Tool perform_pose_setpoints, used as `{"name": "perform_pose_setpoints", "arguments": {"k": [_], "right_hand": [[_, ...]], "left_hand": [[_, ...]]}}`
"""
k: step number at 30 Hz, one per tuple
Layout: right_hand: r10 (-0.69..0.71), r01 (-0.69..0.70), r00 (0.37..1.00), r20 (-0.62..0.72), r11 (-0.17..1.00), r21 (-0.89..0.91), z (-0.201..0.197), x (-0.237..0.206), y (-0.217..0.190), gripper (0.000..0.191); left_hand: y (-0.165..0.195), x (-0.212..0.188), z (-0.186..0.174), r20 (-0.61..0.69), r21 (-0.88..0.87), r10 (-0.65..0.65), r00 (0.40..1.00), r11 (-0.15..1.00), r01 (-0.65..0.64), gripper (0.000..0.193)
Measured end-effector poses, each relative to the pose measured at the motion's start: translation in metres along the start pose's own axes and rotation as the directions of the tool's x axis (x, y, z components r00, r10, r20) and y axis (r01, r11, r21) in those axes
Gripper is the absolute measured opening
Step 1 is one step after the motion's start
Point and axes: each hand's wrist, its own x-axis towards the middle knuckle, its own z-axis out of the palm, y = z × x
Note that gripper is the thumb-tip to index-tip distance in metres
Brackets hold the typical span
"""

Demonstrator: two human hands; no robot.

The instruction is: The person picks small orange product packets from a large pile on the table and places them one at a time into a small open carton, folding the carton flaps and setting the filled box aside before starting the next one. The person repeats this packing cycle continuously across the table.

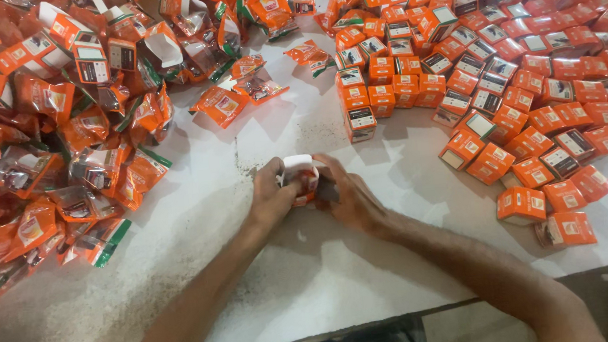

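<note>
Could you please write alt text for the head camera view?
Both hands, left hand and right hand, hold a small orange box over a white table. Loose orange pouches heap on the left; filled orange boxes crowd the right.

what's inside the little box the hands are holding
The small carton shows its raised white flap between the left hand and right hand. Its inside is covered by the fingers, so the contents cannot be seen.

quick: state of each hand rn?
Left hand: closed on the small orange-and-white cardboard carton.
Right hand: closed on the same carton.
</note>
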Motion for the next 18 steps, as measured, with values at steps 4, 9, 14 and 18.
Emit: {"name": "perform_pose_setpoints", "arguments": {"k": [4, 9, 14, 18], "right_hand": [[-0.098, 0.097, 0.994, -0.051, 0.995, -0.019, 0.001, -0.002, 0.007, 0.065], [-0.334, 0.34, 0.94, 0.074, 0.888, -0.308, -0.004, -0.003, -0.003, 0.078], [-0.361, 0.375, 0.926, 0.112, 0.845, -0.382, -0.003, 0.002, -0.013, 0.076], [-0.335, 0.338, 0.939, 0.083, 0.845, -0.415, 0.001, 0.002, -0.016, 0.061]], "left_hand": [[0.005, -0.001, 0.007, -0.063, 0.125, 0.016, 0.998, 0.992, -0.008, 0.027], [0.008, -0.011, 0.0, 0.023, -0.006, 0.213, 0.977, 0.977, -0.213, 0.035], [0.0, -0.008, -0.024, 0.43, -0.76, -0.024, 0.902, 0.529, 0.377, 0.04], [-0.002, 0.004, -0.023, 0.334, -0.414, -0.113, 0.936, 0.875, 0.253, 0.026]]}}
